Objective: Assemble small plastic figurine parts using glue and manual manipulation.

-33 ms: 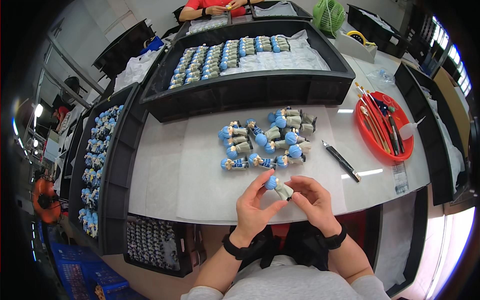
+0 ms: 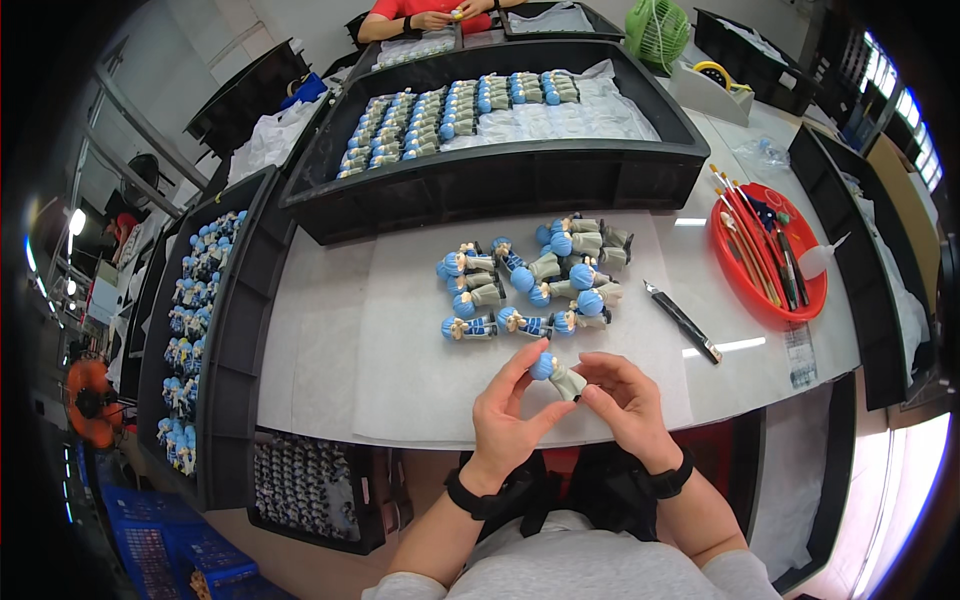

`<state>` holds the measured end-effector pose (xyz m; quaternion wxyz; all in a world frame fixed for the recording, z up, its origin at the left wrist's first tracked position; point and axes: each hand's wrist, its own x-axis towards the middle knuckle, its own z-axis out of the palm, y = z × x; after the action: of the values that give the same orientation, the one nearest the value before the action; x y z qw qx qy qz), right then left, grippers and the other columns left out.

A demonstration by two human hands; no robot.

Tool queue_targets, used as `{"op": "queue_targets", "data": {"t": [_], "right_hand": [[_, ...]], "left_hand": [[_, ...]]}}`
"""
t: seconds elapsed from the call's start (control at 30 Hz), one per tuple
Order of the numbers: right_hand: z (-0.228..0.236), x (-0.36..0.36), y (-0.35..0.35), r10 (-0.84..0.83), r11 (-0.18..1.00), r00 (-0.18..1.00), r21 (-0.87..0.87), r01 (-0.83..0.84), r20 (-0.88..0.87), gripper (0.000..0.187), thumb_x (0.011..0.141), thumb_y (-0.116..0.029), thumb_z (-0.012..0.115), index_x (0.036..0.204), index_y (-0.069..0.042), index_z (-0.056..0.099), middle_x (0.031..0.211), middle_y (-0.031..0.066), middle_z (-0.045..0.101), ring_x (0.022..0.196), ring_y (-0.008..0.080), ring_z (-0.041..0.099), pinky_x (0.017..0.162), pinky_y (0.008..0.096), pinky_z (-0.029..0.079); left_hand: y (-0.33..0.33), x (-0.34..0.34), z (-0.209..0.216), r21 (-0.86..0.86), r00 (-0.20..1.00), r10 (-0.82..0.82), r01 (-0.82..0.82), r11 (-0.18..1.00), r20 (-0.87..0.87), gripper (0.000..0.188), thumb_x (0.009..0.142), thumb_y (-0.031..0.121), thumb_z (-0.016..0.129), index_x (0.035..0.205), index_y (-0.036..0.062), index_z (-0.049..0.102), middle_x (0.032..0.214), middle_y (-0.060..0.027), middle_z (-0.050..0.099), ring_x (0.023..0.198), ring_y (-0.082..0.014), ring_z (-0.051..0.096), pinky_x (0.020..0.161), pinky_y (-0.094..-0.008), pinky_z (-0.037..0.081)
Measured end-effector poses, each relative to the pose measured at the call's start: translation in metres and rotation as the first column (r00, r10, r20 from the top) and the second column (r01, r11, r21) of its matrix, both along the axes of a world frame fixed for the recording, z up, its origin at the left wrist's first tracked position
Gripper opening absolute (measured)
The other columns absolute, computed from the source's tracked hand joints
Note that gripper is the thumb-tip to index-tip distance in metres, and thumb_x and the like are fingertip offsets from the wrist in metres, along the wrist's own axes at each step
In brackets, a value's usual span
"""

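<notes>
Close to the table's front edge, a small figurine [image 2: 568, 382] with a blue head and a pale grey-green body is held between my two hands. My left hand [image 2: 508, 415] grips it at the head end, finger and thumb around it. The fingers of my right hand [image 2: 628, 408] are closed at its dark feet. Just beyond lie several similar figurines [image 2: 486, 297] on a white sheet [image 2: 400, 380], some with blue-and-white patterned bodies showing. A slim black craft knife [image 2: 684, 322] rests to their right.
A big black tray [image 2: 500, 185] behind holds rows of figurines; another black tray [image 2: 232, 350] stands left. At right are a red bowl [image 2: 722, 265] with brushes and tools, and a tape dispenser [image 2: 712, 95]. Across the table, a person's hands [image 2: 432, 20] handle something small.
</notes>
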<state>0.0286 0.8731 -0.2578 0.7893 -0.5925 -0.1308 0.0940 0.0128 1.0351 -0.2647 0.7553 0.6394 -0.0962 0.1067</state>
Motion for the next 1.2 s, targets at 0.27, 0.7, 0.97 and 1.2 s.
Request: {"op": "queue_targets", "data": {"t": [0.27, 0.7, 0.97, 1.2], "right_hand": [[0.004, -0.004, -0.022, -0.068, 0.997, 0.997, 0.030, 0.069, -0.042, 0.027, 0.082, -0.003, 0.062, 0.108, 0.003, 0.058, 0.099, 0.0083, 0.061, 0.087, 0.0094, 0.057, 0.076, 0.0237, 0.051], [-0.015, -0.096, -0.343, -0.977, 0.214, 0.213, 0.058, 0.975, 0.009, 0.022, 0.081, -0.003, 0.059, 0.103, 0.003, 0.059, 0.093, 0.0095, 0.064, 0.080, 0.0147, 0.062, 0.068, 0.0267, 0.051], [-0.175, -0.036, -0.423, -0.857, 0.080, 0.461, -0.823, 0.563, 0.232, 0.026, 0.073, -0.018, 0.068, 0.088, 0.004, 0.063, 0.076, 0.0164, 0.065, 0.070, 0.0257, 0.064, 0.065, 0.0328, 0.051], [-0.238, 0.001, -0.429, -0.813, -0.106, 0.488, -0.905, 0.412, 0.317, 0.021, 0.074, -0.019, 0.061, 0.084, -0.002, 0.066, 0.084, 0.0215, 0.063, 0.082, 0.0379, 0.061, 0.072, 0.0404, 0.050]], "left_hand": [[-0.013, 0.002, -0.004, 0.172, 0.991, -0.010, -0.013, 0.985, 0.132, 0.076, 0.067, 0.004, 0.077, 0.132, -0.0021, 0.037, 0.133, -0.0144, 0.043, 0.114, -0.0239, 0.048, 0.092, -0.0353, 0.042], [-0.021, -0.006, 0.000, 0.314, 0.996, 0.064, -0.078, 0.946, 0.055, 0.038, 0.084, -0.004, 0.052, 0.122, -0.0057, 0.047, 0.110, -0.0168, 0.057, 0.097, -0.0232, 0.057, 0.083, -0.0318, 0.046], [-0.020, -0.004, -0.003, 0.394, 0.998, 0.044, -0.061, 0.917, 0.054, 0.039, 0.083, -0.005, 0.053, 0.121, -0.0066, 0.047, 0.110, -0.0165, 0.057, 0.098, -0.0232, 0.057, 0.084, -0.0322, 0.046], [-0.026, -0.009, -0.002, 0.450, 0.991, 0.131, -0.114, 0.886, -0.005, 0.030, 0.082, -0.004, 0.057, 0.112, -0.0070, 0.054, 0.103, -0.0135, 0.061, 0.092, -0.0193, 0.058, 0.082, -0.0302, 0.047]]}}
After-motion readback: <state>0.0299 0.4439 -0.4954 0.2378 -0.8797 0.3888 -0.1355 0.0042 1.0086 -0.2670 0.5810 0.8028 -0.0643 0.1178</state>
